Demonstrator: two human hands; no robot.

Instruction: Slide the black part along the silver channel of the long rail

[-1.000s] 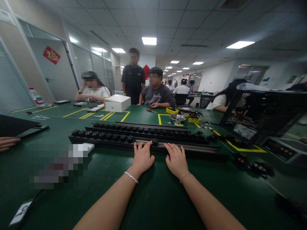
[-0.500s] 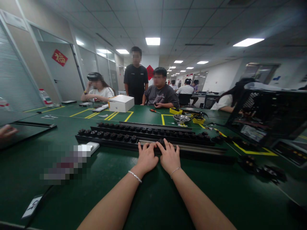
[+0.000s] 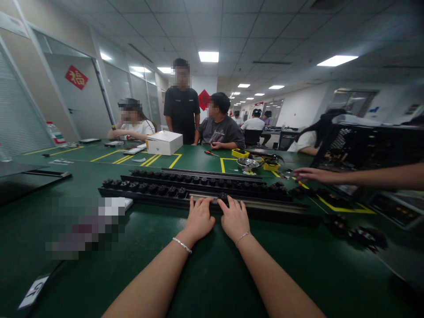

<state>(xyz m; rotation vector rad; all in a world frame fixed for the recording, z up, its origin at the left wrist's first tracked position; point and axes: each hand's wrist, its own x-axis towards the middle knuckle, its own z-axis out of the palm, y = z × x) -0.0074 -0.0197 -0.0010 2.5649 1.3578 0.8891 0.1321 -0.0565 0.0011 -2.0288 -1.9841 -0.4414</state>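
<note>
Several small black round socket-like modules (image 3: 162,189) sit in a row in the left part of the nearest long black rail (image 3: 265,207). A pale metal inner face shows in the rail's channel. My left hand (image 3: 198,218) rests on the rail's near edge, its fingers spread and nothing visible in them. Beside it, my right hand (image 3: 235,218) has its fingers around a single black module (image 3: 223,197) at the channel, away from the row. The fingers partly hide that module. Behind lies a second rail (image 3: 212,180) filled with similar modules.
Loose black parts (image 3: 367,238) lie at the right, near an open computer case (image 3: 351,145). A metal bowl (image 3: 248,164), yellow bins (image 3: 240,153), a screwdriver (image 3: 209,153) and a white box (image 3: 164,143) stand farther back. A co-worker's arm (image 3: 357,176) reaches in from the right.
My left hand has drawn slightly left, away from the single module, while my right hand stays at it. A co-worker's arm has come in from the right; the hand at far left is gone.
</note>
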